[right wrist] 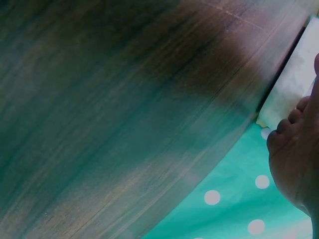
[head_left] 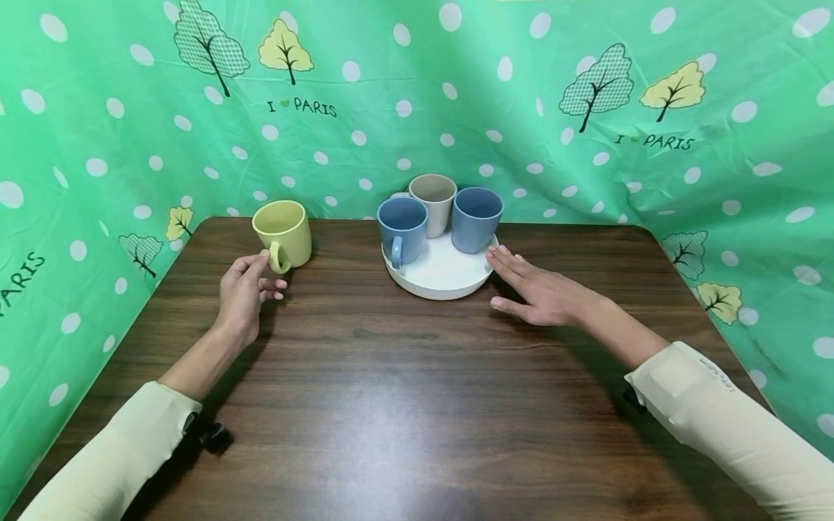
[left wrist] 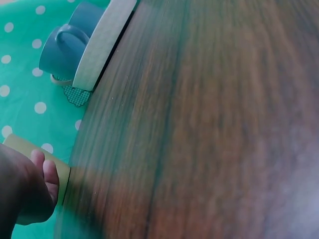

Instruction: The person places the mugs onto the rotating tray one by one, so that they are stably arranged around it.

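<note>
A yellow mug (head_left: 287, 233) stands near the table's far left corner, its handle facing me. With thumb and index finger my left hand (head_left: 242, 295) pinches the edge of that handle; the other fingers are loosely bent below it. In the left wrist view the hand (left wrist: 31, 186) partly covers the mug. A round white tray (head_left: 443, 282) carries a blue mug (head_left: 405, 230) with its handle toward me, a second blue mug (head_left: 478, 221), and a light grey mug (head_left: 435, 202) behind. My right hand (head_left: 544, 293) has its fingers extended, fingertips at the tray's right rim.
The dark wooden table (head_left: 391, 405) extends toward me. Behind and beside it hangs a green dotted cloth (head_left: 365, 87) printed with trees and lettering. A small black object (head_left: 215, 438) is beside my left sleeve.
</note>
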The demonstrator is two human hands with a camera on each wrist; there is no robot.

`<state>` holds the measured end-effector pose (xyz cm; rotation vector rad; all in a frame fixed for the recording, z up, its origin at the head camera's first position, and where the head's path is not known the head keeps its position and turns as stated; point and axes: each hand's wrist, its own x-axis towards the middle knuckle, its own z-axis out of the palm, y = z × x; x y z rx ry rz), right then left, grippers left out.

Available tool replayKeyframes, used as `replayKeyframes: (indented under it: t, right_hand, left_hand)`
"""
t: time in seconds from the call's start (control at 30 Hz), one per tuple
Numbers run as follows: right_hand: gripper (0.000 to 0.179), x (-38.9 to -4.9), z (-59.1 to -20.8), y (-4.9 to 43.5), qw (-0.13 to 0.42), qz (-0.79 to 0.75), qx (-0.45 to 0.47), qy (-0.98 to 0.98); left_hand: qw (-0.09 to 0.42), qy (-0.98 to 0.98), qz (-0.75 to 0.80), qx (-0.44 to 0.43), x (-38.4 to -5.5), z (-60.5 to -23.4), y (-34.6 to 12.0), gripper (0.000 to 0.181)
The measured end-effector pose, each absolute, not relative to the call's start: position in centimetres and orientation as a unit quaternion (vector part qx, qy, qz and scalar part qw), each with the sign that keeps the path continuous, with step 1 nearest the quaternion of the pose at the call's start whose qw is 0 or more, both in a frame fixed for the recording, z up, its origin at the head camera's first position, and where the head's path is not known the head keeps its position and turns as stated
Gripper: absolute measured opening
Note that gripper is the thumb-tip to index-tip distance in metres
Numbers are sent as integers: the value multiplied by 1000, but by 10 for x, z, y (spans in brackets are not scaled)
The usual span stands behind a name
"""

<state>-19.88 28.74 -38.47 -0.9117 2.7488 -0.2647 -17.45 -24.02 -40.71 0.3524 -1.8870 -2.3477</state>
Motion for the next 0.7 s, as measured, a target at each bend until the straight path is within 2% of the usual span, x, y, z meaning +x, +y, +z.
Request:
replayKeyframes:
  t: [0.47, 0.7]
  right_hand:
    - [90, -197, -387, 287, 116, -84, -315, 938]
    - [90, -195, -386, 287, 117, -85, -313, 939]
  left_hand:
    - [5, -654, -756, 22, -179, -414, -243, 41]
    - [-3, -663, -748, 8, -179, -414, -243, 42]
